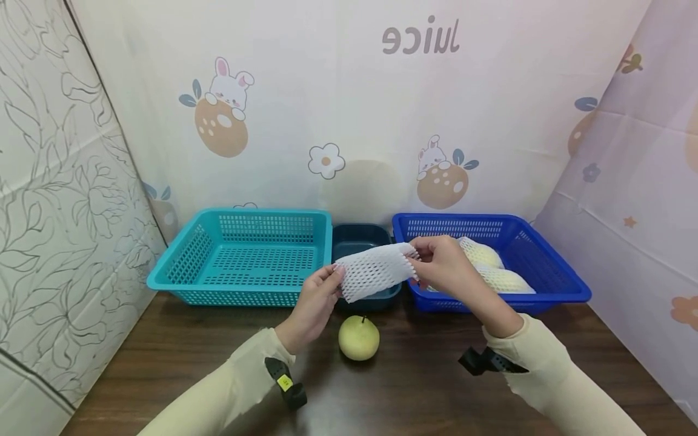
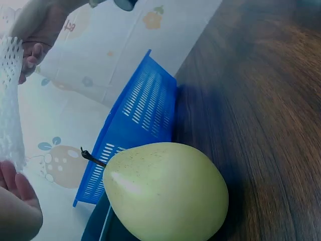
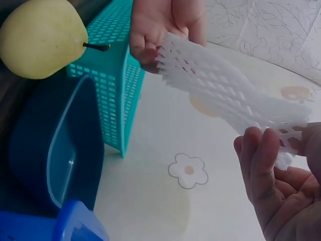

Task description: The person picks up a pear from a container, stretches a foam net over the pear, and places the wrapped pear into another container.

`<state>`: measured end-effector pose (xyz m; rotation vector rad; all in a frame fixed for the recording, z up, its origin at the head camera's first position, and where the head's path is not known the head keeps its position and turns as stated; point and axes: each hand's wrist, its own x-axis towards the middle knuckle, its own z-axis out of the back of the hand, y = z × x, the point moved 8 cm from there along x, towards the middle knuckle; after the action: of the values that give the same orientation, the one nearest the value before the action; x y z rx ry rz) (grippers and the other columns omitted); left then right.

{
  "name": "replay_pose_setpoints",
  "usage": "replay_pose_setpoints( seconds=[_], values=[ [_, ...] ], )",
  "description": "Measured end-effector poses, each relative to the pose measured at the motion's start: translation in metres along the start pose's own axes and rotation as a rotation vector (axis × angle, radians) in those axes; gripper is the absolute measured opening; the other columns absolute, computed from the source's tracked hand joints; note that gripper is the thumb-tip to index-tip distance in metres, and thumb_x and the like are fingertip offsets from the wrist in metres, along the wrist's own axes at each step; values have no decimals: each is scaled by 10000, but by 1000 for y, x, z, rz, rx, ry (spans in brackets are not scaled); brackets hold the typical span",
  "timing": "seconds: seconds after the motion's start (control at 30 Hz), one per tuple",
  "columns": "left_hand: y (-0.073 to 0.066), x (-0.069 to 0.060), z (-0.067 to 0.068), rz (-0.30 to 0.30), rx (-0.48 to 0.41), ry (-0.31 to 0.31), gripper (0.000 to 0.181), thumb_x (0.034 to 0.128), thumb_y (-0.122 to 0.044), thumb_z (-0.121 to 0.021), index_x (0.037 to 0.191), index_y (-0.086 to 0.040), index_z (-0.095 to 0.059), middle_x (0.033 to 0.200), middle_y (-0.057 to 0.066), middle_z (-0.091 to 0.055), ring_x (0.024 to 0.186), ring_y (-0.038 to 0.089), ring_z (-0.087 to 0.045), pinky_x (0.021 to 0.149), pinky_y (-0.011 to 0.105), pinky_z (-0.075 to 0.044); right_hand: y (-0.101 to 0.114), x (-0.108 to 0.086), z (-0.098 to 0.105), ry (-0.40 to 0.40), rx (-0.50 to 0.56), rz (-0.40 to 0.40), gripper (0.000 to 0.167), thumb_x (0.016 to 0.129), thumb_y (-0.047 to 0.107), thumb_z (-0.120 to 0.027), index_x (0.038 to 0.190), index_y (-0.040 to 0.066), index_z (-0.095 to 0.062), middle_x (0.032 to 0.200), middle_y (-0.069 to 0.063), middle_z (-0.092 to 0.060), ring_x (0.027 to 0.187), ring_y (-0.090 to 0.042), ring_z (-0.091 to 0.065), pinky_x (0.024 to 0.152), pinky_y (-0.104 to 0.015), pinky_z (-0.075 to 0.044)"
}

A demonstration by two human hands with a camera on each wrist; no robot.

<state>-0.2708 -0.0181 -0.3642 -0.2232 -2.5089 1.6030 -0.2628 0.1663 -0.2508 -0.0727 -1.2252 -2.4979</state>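
A white foam fruit net (image 1: 376, 271) is stretched between both hands above the table. My left hand (image 1: 313, 306) pinches its left end between thumb and fingers. The right hand (image 1: 444, 266) grips the other end, with fingers and thumb around the edge in the right wrist view (image 3: 281, 181). Below the net, a yellow-green pear (image 1: 358, 338) stands on the table with its stem up. It looms large in the left wrist view (image 2: 168, 193), apart from either hand.
A teal basket (image 1: 240, 297) stands at the left. Behind the net is a small dark blue bin (image 1: 360, 232). On the right, a blue basket (image 1: 556, 297) holds pears in foam nets (image 1: 504, 280). The wooden table (image 1: 414, 387) extends toward the front.
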Motion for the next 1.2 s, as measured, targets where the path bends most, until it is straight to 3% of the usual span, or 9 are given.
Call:
replay_pose_setpoints(
  seconds=[0.33,0.53,0.6,0.7,0.83,0.97,1.07,1.2],
  values=[
    [7,3,-10,57,-213,80,361,1040,-140,-379,1362,13,-323,1280,153,-440,1133,212,-515,905,374,-459,1,-3,-9,10,14,10,225,892,105,-666,1049,-56,-672,869,-156,-679,560,-201,-626,525,-343,-536],
    [2,3,-12,131,-350,127,407,1056,-170,-314,1437,-37,-261,1401,143,-352,1251,247,-392,958,411,-402,3,-1,-8,25,292,72,372,998,239,-512,1096,-97,-637,950,-193,-656,763,-238,-662,680,-351,-553],
    [-3,2,-14,148,-384,158,423,1058,-188,-300,1459,-64,-248,1436,135,-324,1276,258,-354,973,416,-376,-2,2,-11,36,380,49,414,1014,262,-469,1126,-110,-613,957,-188,-648,822,-244,-666,730,-347,-545],
    [-9,0,-20,173,-417,219,447,1061,-202,-280,1489,-96,-204,1488,122,-265,1320,266,-294,1025,434,-320,-15,6,-28,90,493,-47,431,1013,252,-467,1169,-138,-562,957,-144,-637,874,-216,-657,790,-339,-530],
    [-11,-5,-28,208,-423,292,467,1063,-196,-254,1504,-98,-133,1527,129,-188,1361,279,-223,1085,469,-230,-26,5,-65,242,718,-183,540,1006,326,-475,1317,-113,-439,1131,-132,-580,982,-205,-604,885,-380,-488],
    [-9,-6,-30,213,-382,296,458,1063,-190,-249,1494,-70,-151,1509,143,-206,1354,289,-227,1079,491,-231,-27,-2,-92,373,904,-230,669,980,406,-506,1449,-22,-296,1336,-131,-471,1129,-210,-528,968,-419,-424],
    [-6,-4,-26,198,-351,250,435,1060,-170,-267,1471,-40,-209,1459,138,-275,1318,265,-276,1041,476,-288,-29,-5,-100,385,968,-231,617,979,321,-539,1440,-23,-315,1313,-91,-499,1142,-183,-516,984,-396,-410],
    [-2,-2,-18,166,-299,194,410,1054,-128,-278,1439,7,-246,1402,139,-346,1263,232,-351,972,442,-354,-34,-4,-104,354,986,-249,359,984,235,-533,1257,2,-537,1124,-18,-606,1034,-137,-547,925,-312,-434]
  ],
)
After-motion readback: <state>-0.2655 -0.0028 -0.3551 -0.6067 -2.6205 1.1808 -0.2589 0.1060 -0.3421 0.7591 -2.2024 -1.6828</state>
